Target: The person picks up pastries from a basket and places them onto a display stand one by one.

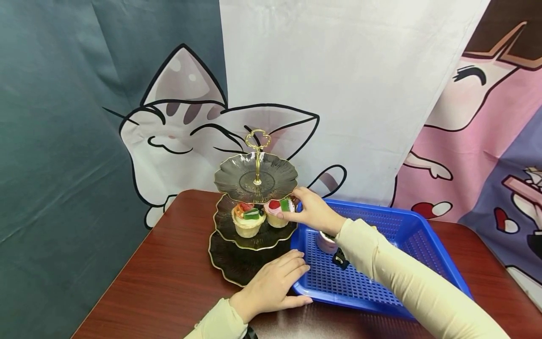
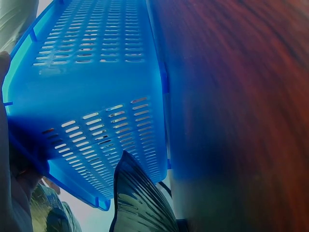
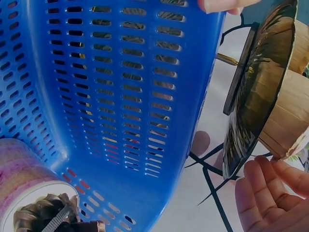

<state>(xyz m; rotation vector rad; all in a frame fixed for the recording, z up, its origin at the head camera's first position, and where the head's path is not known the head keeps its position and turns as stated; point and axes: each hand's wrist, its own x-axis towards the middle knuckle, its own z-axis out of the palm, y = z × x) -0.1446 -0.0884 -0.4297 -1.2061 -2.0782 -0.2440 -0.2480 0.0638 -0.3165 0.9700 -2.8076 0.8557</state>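
Note:
My right hand (image 1: 315, 212) pinches a pink-topped cupcake (image 1: 275, 219) at the right side of the middle tier of a dark, gold-edged three-tier stand (image 1: 243, 176). The thumb lies across its front, and the fingers go behind it. In the right wrist view, the fingertips are close by the pale base of a cupcake (image 3: 285, 116). A second cupcake (image 1: 249, 226), cream with fruit on top, sits to the left on the same tier. My left hand (image 1: 275, 282) holds the left front corner of a blue basket (image 1: 355, 303), fingertips hooked over its rim.
Inside the basket is a pink, round cake-like piece (image 3: 29, 183) with a white top and dark brown decoration. The stand's bottom tier (image 1: 224, 259) reaches close to the basket's left side. A printed cloth (image 1: 338, 70) hangs behind the red-brown table (image 1: 161, 268).

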